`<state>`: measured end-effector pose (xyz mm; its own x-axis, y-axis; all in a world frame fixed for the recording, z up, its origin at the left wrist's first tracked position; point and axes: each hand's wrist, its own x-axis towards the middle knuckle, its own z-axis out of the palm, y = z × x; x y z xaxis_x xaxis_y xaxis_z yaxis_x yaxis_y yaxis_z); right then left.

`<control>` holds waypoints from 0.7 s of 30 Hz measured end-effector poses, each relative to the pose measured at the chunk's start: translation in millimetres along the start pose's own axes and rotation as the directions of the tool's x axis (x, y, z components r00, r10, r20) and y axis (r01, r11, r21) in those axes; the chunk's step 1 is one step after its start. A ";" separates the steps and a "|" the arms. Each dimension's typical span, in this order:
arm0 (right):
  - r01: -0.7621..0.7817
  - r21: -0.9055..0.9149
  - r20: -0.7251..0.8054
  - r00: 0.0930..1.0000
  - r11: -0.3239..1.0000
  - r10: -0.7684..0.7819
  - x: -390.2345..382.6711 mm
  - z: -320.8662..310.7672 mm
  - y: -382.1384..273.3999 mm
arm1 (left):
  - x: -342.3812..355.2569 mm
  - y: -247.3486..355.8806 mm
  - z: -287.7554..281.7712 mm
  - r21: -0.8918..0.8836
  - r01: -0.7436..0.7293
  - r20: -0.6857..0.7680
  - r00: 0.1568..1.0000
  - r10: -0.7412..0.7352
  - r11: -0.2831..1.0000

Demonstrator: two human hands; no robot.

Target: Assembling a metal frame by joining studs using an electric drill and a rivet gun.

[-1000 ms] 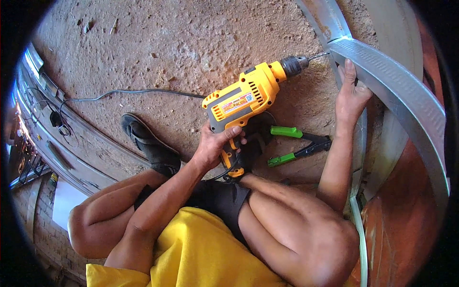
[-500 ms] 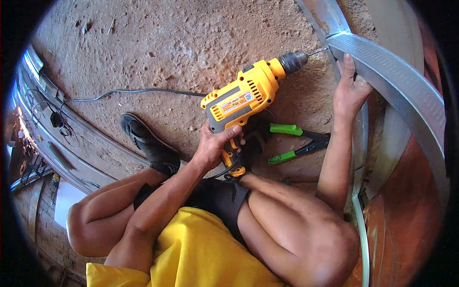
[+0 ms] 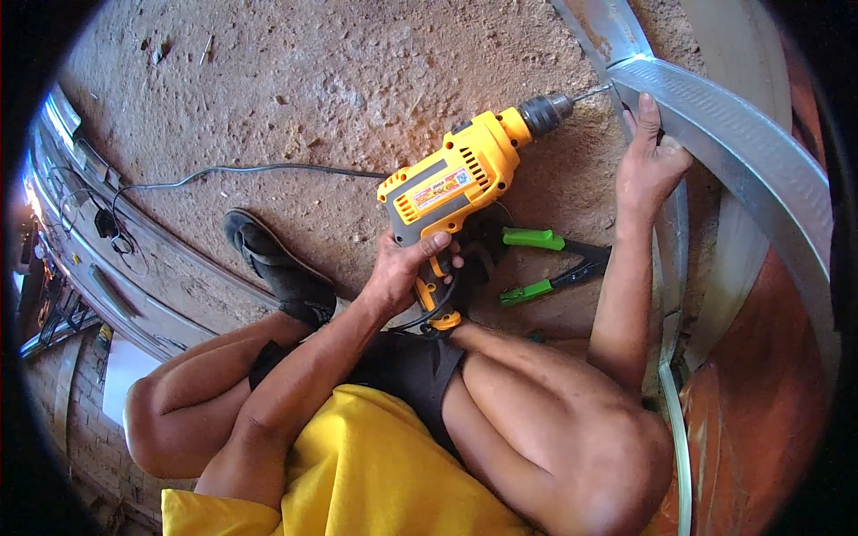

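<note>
My left hand (image 3: 411, 268) is wrapped round the handle of a yellow and black corded power drill (image 3: 451, 179). The drill points to the upper right, and its bit (image 3: 592, 92) meets the side of a curved metal channel (image 3: 724, 125) close to a joint with another metal strip (image 3: 617, 31). My right hand (image 3: 652, 161) grips the lower edge of that channel just right of the bit, thumb pressed on its face and fingers curled behind. Below the drill, a riveter-like hand tool with green grips (image 3: 536, 239) lies on the ground, partly behind my right forearm.
The drill's black cord (image 3: 268, 168) runs left across the dirt ground. Long curved metal strips (image 3: 170, 246) lie at the left, with orange sparks (image 3: 45, 241) near the far left edge. My sandalled foot (image 3: 277, 268) is left of the drill. A reddish-brown sheet (image 3: 751, 429) spreads at the lower right.
The drill and my right hand have shifted very slightly. Both hands keep their holds, and the bit stays at the channel. Sparks at the far left look different.
</note>
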<state>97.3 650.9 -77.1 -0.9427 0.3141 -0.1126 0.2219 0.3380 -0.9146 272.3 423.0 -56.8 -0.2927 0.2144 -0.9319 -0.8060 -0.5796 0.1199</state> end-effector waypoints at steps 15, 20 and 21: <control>0.122 -0.272 -0.039 0.990 0.954 -0.137 2.5 -1.2 8.0 | -1.1 -0.5 3.8 -0.046 -0.053 0.012 0.999 0.053 0.998; 0.102 -0.288 -0.037 0.992 0.952 -0.117 3.0 -3.1 9.2 | 0.0 -4.5 -0.7 -0.055 -0.074 0.050 0.996 0.077 0.996; 0.102 -0.288 -0.037 0.992 0.952 -0.118 3.5 -1.9 9.8 | 0.3 -5.0 -0.1 -0.056 -0.074 0.050 0.996 0.077 0.996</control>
<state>96.6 657.0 -85.8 -0.9525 0.3045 0.0103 0.1865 0.6094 -0.7706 276.3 425.9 -57.7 -0.3794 0.2085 -0.9014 -0.7523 -0.6366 0.1694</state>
